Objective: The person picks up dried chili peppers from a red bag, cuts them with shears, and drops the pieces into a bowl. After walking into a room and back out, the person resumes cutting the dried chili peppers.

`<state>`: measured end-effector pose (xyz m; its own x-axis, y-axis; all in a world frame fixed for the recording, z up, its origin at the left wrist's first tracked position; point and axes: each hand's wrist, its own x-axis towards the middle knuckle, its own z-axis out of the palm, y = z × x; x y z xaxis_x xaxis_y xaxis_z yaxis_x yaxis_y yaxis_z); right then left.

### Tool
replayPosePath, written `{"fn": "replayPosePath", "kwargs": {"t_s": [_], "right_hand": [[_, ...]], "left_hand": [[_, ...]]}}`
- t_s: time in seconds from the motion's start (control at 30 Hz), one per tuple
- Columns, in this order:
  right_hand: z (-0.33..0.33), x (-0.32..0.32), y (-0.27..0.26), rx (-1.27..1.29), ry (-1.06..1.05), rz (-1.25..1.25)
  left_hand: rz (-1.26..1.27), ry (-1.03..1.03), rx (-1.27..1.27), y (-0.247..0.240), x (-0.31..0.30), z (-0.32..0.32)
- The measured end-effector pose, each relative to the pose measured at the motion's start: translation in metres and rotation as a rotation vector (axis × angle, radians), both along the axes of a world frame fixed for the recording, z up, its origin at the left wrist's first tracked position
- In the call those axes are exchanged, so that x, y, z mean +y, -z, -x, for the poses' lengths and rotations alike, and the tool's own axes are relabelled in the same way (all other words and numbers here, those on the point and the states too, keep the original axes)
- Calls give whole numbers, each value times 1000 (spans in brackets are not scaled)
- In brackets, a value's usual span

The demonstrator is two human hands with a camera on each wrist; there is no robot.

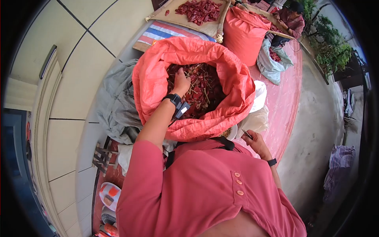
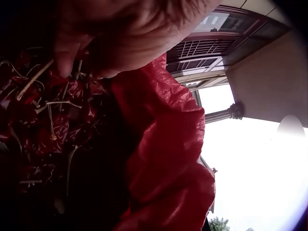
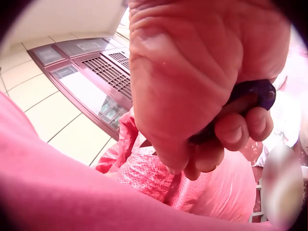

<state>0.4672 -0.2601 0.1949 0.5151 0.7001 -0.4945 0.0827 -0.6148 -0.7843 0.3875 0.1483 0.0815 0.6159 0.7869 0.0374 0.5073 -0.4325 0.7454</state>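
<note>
Dried red chillies with thin stems point(image 1: 203, 89) lie inside a large red woven sack point(image 1: 237, 71) with a rolled rim. The left hand point(image 1: 181, 83) is inside the sack, its fingers bent down to the chillies; in the left wrist view the hand point(image 2: 130, 38) partly hides its fingertips, and whether they pinch anything cannot be told. Outside the sack, at its lower right, the right hand point(image 1: 258, 145) grips a small dark tool point(image 1: 247, 135). The right wrist view shows the fingers of that hand point(image 3: 192, 82) curled round the tool's dark purple handle point(image 3: 260, 94).
Beyond the sack are a tray point(image 1: 173, 15) of chillies, another full red sack point(image 1: 244, 35) and a pale sack point(image 1: 269, 65). A person point(image 1: 294, 19) sits at the back right. Grey sheeting point(image 1: 118, 102) lies left, a bowl point(image 1: 233, 132) near the right hand.
</note>
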Motion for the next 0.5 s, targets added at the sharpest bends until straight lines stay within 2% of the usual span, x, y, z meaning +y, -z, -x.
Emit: {"fn": "replayPosePath", "kwargs": {"t_s": [0.07, 0.13, 0.23, 0.27, 0.33, 0.37, 0.5], "right_hand": [[5, -12, 2, 9, 74, -15], [9, -21, -2, 24, 113, 13], [12, -27, -6, 47, 168, 9], [12, -28, -7, 45, 172, 10], [13, -28, -7, 41, 174, -5], [11, -25, -8, 35, 169, -21], [2, 18, -41, 65, 159, -110]], "left_hand": [[-77, -174, 3, 22, 14, -12], [-62, -274, 97, 20, 22, -12], [-85, -166, 39, 33, 38, -8], [79, -177, -87, 39, 36, -10], [407, -198, -328, -5, 14, -2], [499, -103, -386, -7, 11, 3], [713, 114, -626, -83, -33, 30]]}}
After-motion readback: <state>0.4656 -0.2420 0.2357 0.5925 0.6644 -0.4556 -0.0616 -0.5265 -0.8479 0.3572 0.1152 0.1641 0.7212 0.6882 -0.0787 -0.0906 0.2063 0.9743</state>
